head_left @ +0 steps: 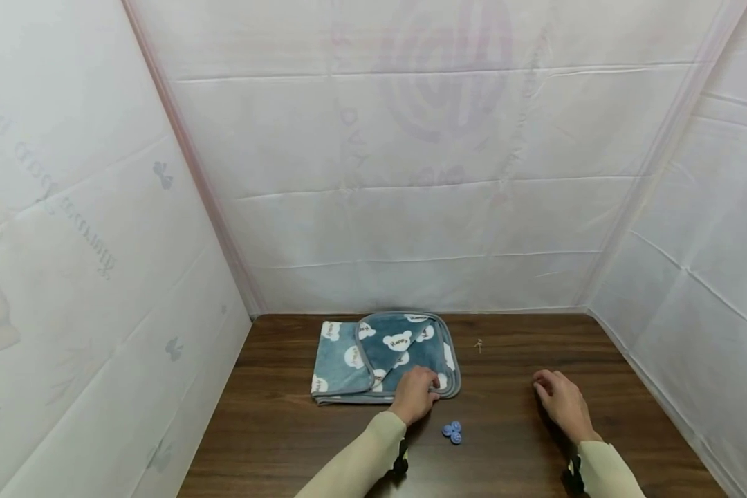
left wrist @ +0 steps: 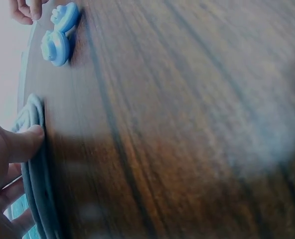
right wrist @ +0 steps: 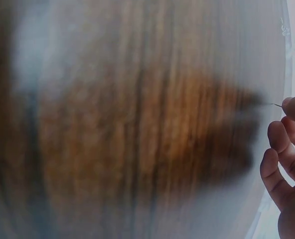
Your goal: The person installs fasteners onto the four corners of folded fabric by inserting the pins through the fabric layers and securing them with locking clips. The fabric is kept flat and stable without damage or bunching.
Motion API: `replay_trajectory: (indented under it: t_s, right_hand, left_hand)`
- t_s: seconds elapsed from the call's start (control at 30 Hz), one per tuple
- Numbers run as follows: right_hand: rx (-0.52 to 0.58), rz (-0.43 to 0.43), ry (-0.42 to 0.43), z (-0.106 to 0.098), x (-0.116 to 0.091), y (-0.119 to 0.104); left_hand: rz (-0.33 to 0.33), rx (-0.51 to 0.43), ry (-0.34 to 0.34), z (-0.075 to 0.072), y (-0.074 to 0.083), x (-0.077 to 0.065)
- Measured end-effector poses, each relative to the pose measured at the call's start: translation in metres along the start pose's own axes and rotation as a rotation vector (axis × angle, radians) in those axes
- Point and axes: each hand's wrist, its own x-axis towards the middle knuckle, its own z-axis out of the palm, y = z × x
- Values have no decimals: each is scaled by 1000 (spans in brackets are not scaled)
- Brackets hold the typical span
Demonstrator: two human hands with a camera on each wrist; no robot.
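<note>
I'm seemingly steadying the folded blanket (head_left: 382,354), left hand (head_left: 414,393) pinching its edge, right hand (head_left: 562,402) pinching a thin sliver (right wrist: 276,105) likely needing careful guiding.

- "Happy", in dark letters on a white bear head (head_left: 398,341) of the folded blue blanket (head_left: 382,360); other bear heads (head_left: 352,357) bear similar lettering (too small to read surely).
- Back sheet (head_left: 423,221): pale letters (head_left: 353,138) near a round emblem (head_left: 446,69), too faint to make out.
- Left sheet (head_left: 99,311): grey script (head_left: 87,232), illegible.
</note>
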Motion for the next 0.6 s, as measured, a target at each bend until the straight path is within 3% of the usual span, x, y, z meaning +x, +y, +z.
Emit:
replay_trajectory:
  t_s: [0.23, 0.43, 0.6]
  right_hand:
    - [-4, 6, 0, 0, -1, 0]
    - [-8, 37, -36, -2, -2, 1]
    - [-13, 30, -6, -2, -3, 1]
  left_hand:
    - [-46, -43, 3, 0, -6, 2]
    - [-87, -158, 18, -1, -8, 4]
    - [-43, -253, 62, -5, -10, 5]
